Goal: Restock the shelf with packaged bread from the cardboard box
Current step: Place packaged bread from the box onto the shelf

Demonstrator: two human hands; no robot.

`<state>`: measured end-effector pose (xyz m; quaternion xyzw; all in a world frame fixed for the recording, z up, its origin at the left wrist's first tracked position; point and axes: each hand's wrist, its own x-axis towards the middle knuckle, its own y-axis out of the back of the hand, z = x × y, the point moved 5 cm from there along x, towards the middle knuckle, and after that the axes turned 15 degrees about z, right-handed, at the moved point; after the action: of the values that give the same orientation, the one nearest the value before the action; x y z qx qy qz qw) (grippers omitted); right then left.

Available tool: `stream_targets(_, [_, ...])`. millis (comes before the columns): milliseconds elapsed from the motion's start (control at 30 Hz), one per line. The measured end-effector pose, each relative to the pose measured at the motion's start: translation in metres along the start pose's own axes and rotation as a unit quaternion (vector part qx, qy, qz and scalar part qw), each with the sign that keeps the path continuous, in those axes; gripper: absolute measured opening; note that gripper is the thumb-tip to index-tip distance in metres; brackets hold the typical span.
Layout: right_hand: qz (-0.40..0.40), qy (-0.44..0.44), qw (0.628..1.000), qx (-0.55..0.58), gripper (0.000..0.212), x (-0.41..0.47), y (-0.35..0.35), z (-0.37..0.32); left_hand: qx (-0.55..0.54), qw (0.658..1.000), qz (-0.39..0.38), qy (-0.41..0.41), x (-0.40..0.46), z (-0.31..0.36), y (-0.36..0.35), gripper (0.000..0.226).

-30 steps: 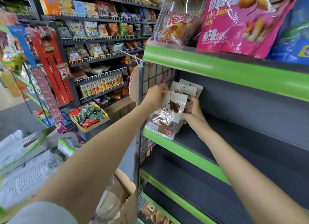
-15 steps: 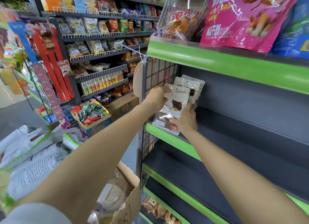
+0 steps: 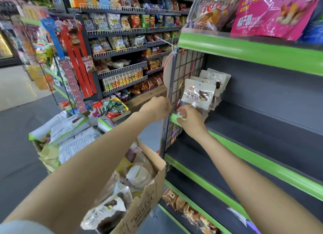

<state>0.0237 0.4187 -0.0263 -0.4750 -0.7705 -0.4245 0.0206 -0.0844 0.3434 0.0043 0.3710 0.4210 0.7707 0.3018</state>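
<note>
Three white bread packs stand upright at the left end of the grey shelf, against the wire side panel. The front bread pack shows dark buns through a clear window; the rear pack leans behind it. My right hand pinches the front pack's clear lower edge at the shelf's green lip. My left hand hovers just left of the panel post, fingers loosely curled and holding nothing. Below my left forearm, the open cardboard box holds several more packs.
Large pink and clear snack bags sit on the shelf above. Loose bread lies on the bottom shelf. A cart of white and green bags stands to the left. Snack racks line the far side of the aisle.
My left hand let go of the front pack's top and drew back down to the left. My right hand slid down to the pack's lower edge, and the pack now stands upright.
</note>
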Motion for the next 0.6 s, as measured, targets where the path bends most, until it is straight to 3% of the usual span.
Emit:
stream_targets(133, [-0.12,-0.014,0.991,0.049,0.025,-0.043,-0.032,-0.03,-0.001,0.999,-0.015,0.046,-0.042,-0.045,0.01,0.02])
stream_targets(267, [-0.185,-0.006,0.98,0.073,0.029,-0.09,-0.06,-0.057,0.011,0.994,-0.017,0.105,-0.09,-0.087,0.017,0.022])
stream_targets(400, [-0.309,-0.021,0.945,0.104,0.036,-0.137,-0.09,-0.075,0.004,0.983,-0.002,0.185,-0.147,-0.114,0.024,0.026])
stream_targets(500, [-0.43,0.036,0.899,0.073,0.061,-0.172,-0.097,-0.082,-0.078,0.962,0.022,0.262,-0.186,-0.128,0.027,0.031])
stream_targets(600, [-0.497,0.097,0.862,0.023,0.082,-0.199,-0.108,-0.077,-0.22,0.907,0.07,0.351,-0.222,-0.13,0.032,0.046])
